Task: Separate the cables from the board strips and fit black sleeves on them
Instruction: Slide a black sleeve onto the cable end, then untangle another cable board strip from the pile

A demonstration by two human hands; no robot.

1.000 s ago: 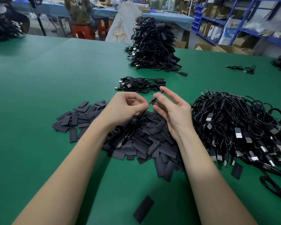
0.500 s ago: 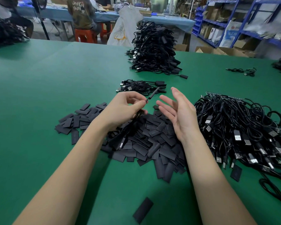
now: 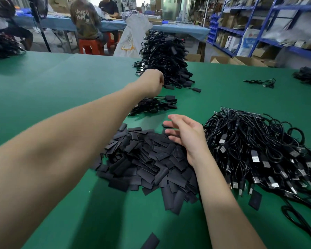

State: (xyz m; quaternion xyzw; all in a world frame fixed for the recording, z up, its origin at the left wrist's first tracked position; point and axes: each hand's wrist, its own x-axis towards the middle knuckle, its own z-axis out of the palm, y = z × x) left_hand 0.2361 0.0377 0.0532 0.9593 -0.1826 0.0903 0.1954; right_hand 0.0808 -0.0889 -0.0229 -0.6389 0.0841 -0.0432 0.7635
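- Left hand [image 3: 152,83] is stretched far out over the green table [image 3: 61,90], fingers curled under at the foot of the tall cable stack [image 3: 164,58]; whether it pinches a cable cannot be told, since the fingertips are hidden.
- Right hand [image 3: 187,135] hovers spread and relaxed, palm turned left, holding nothing, over the far right edge of the sleeve pile [image 3: 147,159].
- Sleeves are flat black pieces heaped between the two forearms; one lies alone at the near edge [image 3: 150,241], another just beside the right-hand cable heap [image 3: 255,201].
- Small cable bundle [image 3: 154,105] lies just beyond the sleeves, under the left wrist.
- Big tangled heap of cables [image 3: 258,150] with plugs showing sits right of the right hand; a board strip [image 3: 239,110] peeks out at its far edge.
- One loose cable [image 3: 260,82] lies well apart on the far right.
- People sit on red stools [image 3: 90,46] at a blue table [image 3: 178,29] behind; blue shelves [image 3: 258,33] stand to the right.
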